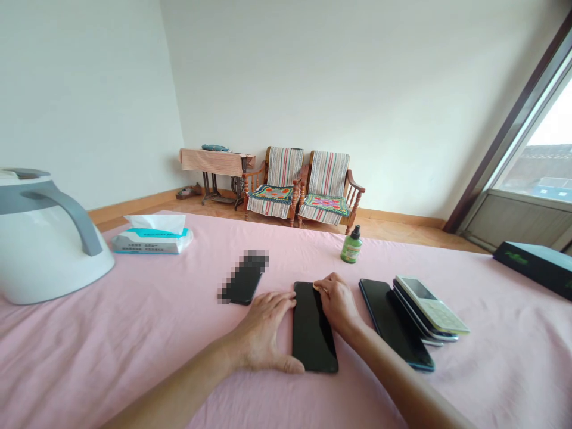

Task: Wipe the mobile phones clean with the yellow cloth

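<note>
A black phone (313,333) lies screen up on the pink cloth (179,333), between my two hands. My left hand (270,333) has its thumb and fingers spread, touching the phone's left edge and lower left corner. At the top right corner of the phone, my right hand (335,298) is closed, pinching something small and pale against the screen. Another dark phone (245,280), partly pixelated, lies beyond my left hand. To the right is a dark phone (393,322) beside a stack of devices topped by a pale one (431,304).
A green spray bottle (351,245) stands beyond my right hand. At the left are a white kettle (49,244) and a tissue pack (152,237). A black box (536,265) lies at the far right. Two wooden chairs (324,185) stand past the cloth.
</note>
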`<action>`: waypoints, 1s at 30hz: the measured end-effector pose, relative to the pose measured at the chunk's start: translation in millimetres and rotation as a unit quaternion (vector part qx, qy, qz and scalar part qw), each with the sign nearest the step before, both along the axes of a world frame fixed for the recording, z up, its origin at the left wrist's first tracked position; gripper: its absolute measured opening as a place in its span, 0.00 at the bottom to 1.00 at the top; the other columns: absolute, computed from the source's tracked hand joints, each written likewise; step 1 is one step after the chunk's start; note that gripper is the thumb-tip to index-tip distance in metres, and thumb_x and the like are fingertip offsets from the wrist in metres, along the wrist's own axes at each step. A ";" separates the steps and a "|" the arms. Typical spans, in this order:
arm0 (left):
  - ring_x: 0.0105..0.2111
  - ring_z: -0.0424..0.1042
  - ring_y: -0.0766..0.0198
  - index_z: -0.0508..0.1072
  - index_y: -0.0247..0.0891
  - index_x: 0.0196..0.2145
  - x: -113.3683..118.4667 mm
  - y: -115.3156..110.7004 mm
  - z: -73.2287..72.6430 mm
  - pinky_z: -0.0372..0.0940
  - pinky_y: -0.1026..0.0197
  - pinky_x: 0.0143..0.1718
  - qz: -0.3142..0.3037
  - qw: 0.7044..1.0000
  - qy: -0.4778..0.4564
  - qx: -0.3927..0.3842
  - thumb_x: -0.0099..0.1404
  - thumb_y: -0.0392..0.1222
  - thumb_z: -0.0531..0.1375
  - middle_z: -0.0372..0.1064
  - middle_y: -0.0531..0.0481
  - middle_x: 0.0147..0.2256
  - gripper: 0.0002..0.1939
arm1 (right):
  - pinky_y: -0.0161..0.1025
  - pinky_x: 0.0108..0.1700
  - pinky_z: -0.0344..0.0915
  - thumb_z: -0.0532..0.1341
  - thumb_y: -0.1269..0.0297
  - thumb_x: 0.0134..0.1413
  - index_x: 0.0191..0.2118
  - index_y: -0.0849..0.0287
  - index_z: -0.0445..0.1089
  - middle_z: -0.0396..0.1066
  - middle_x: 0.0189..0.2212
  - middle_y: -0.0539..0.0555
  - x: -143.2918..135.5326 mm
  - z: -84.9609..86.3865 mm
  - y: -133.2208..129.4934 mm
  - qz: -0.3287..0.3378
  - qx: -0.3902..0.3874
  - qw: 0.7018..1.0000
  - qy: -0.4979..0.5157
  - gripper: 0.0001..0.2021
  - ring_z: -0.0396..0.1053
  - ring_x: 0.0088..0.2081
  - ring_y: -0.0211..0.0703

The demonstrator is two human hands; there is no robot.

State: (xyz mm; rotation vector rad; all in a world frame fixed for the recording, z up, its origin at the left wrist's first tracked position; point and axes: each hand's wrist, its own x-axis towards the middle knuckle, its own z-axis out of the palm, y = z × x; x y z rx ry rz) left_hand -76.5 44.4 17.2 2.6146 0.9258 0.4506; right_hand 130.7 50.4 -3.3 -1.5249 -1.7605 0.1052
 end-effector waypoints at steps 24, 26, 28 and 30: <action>0.59 0.54 0.42 0.56 0.41 0.59 -2.0 7.1 -15.5 0.48 0.42 0.59 -0.004 1.000 -0.019 0.022 0.39 0.64 0.68 0.54 0.41 0.60 0.53 | 0.35 0.37 0.62 0.51 0.81 0.55 0.37 0.56 0.74 0.66 0.33 0.54 -31.6 3.7 -83.5 0.179 -0.033 0.982 0.047 0.17 0.64 0.36 0.40; 0.58 0.54 0.41 0.57 0.42 0.59 -2.0 9.0 -17.3 0.49 0.42 0.59 -0.008 0.999 -0.018 0.030 0.38 0.65 0.68 0.54 0.41 0.60 0.54 | 0.34 0.36 0.62 0.52 0.81 0.54 0.36 0.56 0.74 0.66 0.33 0.53 -31.4 3.3 -93.7 0.175 -0.037 0.982 0.055 0.17 0.64 0.36 0.39; 0.58 0.55 0.41 0.58 0.41 0.59 -1.5 9.5 -16.9 0.50 0.42 0.58 -0.011 0.999 -0.017 0.034 0.39 0.66 0.67 0.55 0.41 0.60 0.53 | 0.34 0.37 0.62 0.52 0.79 0.56 0.35 0.56 0.74 0.66 0.33 0.54 -30.9 2.5 -102.5 0.166 -0.034 0.984 0.061 0.15 0.65 0.37 0.40; 0.58 0.55 0.41 0.58 0.40 0.59 -1.0 8.9 -14.6 0.50 0.42 0.58 -0.012 0.999 -0.014 0.035 0.40 0.67 0.66 0.55 0.39 0.60 0.52 | 0.35 0.38 0.63 0.52 0.76 0.58 0.35 0.56 0.74 0.66 0.33 0.54 -30.4 1.2 -110.6 0.162 -0.031 0.984 0.066 0.14 0.65 0.37 0.40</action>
